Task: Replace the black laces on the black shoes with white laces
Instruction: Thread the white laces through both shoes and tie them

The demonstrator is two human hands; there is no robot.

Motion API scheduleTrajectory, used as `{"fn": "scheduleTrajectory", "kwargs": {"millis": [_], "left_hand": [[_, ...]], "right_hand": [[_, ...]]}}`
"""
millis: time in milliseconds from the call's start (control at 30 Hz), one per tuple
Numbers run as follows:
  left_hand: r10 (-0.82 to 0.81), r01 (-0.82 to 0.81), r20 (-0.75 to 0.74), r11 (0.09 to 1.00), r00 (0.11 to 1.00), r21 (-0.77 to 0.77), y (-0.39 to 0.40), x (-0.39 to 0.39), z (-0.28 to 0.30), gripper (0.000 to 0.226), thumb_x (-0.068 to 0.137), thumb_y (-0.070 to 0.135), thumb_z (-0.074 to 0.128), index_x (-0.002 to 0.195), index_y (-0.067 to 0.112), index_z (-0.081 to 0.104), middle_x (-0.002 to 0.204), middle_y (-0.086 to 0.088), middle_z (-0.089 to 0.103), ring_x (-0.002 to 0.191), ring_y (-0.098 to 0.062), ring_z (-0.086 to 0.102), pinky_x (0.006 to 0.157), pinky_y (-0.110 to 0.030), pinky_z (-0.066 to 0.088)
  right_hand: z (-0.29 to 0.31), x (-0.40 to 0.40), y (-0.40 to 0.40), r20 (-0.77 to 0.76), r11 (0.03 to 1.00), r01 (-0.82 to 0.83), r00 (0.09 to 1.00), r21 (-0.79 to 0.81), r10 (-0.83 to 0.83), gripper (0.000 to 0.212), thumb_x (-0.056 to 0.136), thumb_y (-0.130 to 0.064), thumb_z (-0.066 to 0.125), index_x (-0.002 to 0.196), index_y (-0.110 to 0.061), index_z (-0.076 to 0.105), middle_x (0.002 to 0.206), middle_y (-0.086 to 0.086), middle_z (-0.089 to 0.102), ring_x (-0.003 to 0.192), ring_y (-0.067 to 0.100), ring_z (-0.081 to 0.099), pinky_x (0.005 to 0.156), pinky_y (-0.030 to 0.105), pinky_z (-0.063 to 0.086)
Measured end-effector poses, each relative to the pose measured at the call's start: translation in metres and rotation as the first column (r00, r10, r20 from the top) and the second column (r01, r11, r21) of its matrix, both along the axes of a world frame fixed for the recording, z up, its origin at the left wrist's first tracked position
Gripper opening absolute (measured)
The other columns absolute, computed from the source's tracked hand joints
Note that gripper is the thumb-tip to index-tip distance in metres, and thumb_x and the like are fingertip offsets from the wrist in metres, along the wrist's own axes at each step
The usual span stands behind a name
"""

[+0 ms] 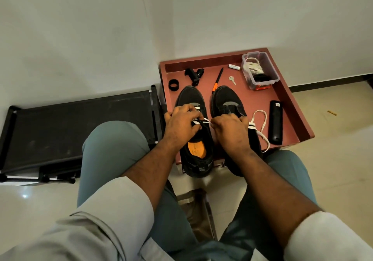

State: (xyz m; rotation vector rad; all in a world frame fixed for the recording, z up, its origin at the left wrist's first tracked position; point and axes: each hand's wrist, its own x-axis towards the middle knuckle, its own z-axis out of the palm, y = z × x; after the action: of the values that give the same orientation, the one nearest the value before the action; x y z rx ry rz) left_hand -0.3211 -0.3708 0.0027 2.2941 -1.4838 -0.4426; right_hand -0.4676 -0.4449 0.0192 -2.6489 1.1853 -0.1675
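Observation:
Two black shoes stand side by side on a reddish-brown tray table (288, 107). The left shoe (191, 99) shows an orange insole and a white lace (202, 121) threaded across its eyelets. My left hand (181, 125) lies over this shoe and pinches the lace at its left side. My right hand (230, 131) pinches the lace's other end between the two shoes. The right shoe (226, 99) still carries black laces; my right hand hides its rear part. A second white lace (262, 127) lies looped on the table beside it.
On the table lie a black remote (275, 125), a clear plastic box (260, 70) holding white cord, a key (232, 80), an orange-and-black pen (217, 80), a black ring (174, 84) and a small black clamp (192, 75). A low black rack (80, 123) stands to the left.

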Motion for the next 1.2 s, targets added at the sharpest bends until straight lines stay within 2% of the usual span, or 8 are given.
{"fn": "scheduleTrajectory", "kwargs": {"millis": [267, 500, 667, 833, 900, 967, 1067, 1200], "left_hand": [[-0.064, 0.056, 0.122, 0.996, 0.99, 0.064, -0.001, -0.001, -0.004, 0.028, 0.09, 0.036, 0.062, 0.118, 0.038, 0.06, 0.129, 0.008, 0.05, 0.122, -0.019, 0.044, 0.102, -0.048, 0.03], [0.043, -0.068, -0.23, 0.992, 0.972, -0.103, 0.001, 0.005, 0.001, 0.03, 0.086, 0.021, 0.066, 0.111, 0.037, 0.069, 0.132, 0.014, 0.048, 0.13, -0.015, 0.037, 0.1, -0.038, 0.022], [0.102, -0.206, -0.423, 0.956, 0.9, -0.209, 0.003, 0.008, 0.004, 0.046, 0.078, 0.004, 0.058, 0.108, 0.038, 0.07, 0.114, 0.023, 0.048, 0.12, -0.012, 0.048, 0.103, -0.05, 0.04], [0.154, -0.28, -0.481, 0.939, 0.863, -0.201, 0.001, 0.012, -0.006, 0.047, 0.074, 0.001, 0.056, 0.103, 0.034, 0.072, 0.108, 0.02, 0.054, 0.113, -0.011, 0.054, 0.101, -0.048, 0.043], [0.151, -0.284, -0.485, 0.935, 0.862, -0.214, 0.001, 0.011, -0.006, 0.041, 0.077, -0.002, 0.058, 0.101, 0.028, 0.073, 0.104, 0.017, 0.057, 0.106, -0.01, 0.056, 0.098, -0.039, 0.047], [0.135, -0.297, -0.535, 0.927, 0.834, -0.229, 0.001, 0.009, 0.003, 0.03, 0.082, -0.002, 0.061, 0.096, 0.021, 0.074, 0.097, 0.012, 0.061, 0.091, -0.01, 0.06, 0.086, -0.024, 0.051], [0.084, -0.289, -0.711, 0.942, 0.699, -0.173, -0.001, 0.003, 0.024, 0.021, 0.085, 0.0, 0.06, 0.086, 0.013, 0.076, 0.085, 0.003, 0.072, 0.073, -0.022, 0.066, 0.068, -0.03, 0.057], [0.037, -0.213, -0.982, 0.977, 0.188, -0.004, 0.0, -0.011, 0.044, 0.026, 0.097, 0.013, 0.044, 0.111, 0.014, 0.066, 0.098, -0.003, 0.07, 0.055, -0.021, 0.055, 0.042, -0.024, 0.038]], "right_hand": [[0.015, -0.041, -0.012, -0.027, 0.992, 0.127, 0.992, 0.004, -0.126, 0.017, 0.094, -0.027, 0.057, 0.1, -0.021, 0.072, 0.098, 0.0, 0.066, 0.098, 0.021, 0.044, 0.078, 0.031, 0.02], [0.028, -0.024, -0.025, -0.004, 0.991, 0.134, 0.991, 0.016, -0.134, 0.032, 0.092, -0.047, 0.056, 0.089, -0.021, 0.076, 0.119, -0.008, 0.056, 0.114, 0.021, 0.042, 0.093, 0.04, 0.026], [0.021, 0.004, -0.039, -0.316, 0.983, -0.077, 0.94, 0.166, 0.127, 0.034, 0.088, -0.046, 0.06, 0.121, -0.036, 0.062, 0.151, -0.002, 0.033, 0.139, 0.027, 0.022, 0.107, 0.053, 0.021], [0.009, 0.019, -0.04, -0.536, 0.965, -0.105, 0.814, 0.241, 0.223, 0.032, 0.093, -0.044, 0.05, 0.115, -0.028, 0.067, 0.161, -0.002, 0.016, 0.148, 0.034, -0.005, 0.111, 0.065, 0.004], [0.013, 0.018, -0.04, -0.506, 0.971, -0.098, 0.839, 0.219, 0.199, 0.03, 0.096, -0.042, 0.048, 0.108, -0.025, 0.069, 0.157, -0.001, 0.027, 0.148, 0.031, 0.005, 0.112, 0.063, 0.007], [0.027, 0.016, -0.041, -0.324, 0.974, -0.012, 0.942, 0.225, 0.086, 0.03, 0.095, -0.045, 0.051, 0.093, -0.023, 0.071, 0.128, 0.0, 0.058, 0.132, 0.024, 0.04, 0.108, 0.053, 0.019], [0.066, 0.016, -0.038, 0.038, 0.806, 0.101, 0.988, 0.584, -0.152, 0.031, 0.092, -0.038, 0.06, 0.069, -0.017, 0.062, 0.069, -0.003, 0.067, 0.064, 0.008, 0.059, 0.075, 0.028, 0.042], [0.113, 0.019, -0.028, 0.315, 0.388, -0.165, 0.876, 0.907, -0.364, 0.025, 0.094, -0.026, 0.059, 0.075, -0.01, 0.063, 0.067, 0.005, 0.064, 0.055, 0.012, 0.056, 0.057, 0.022, 0.047]]}}
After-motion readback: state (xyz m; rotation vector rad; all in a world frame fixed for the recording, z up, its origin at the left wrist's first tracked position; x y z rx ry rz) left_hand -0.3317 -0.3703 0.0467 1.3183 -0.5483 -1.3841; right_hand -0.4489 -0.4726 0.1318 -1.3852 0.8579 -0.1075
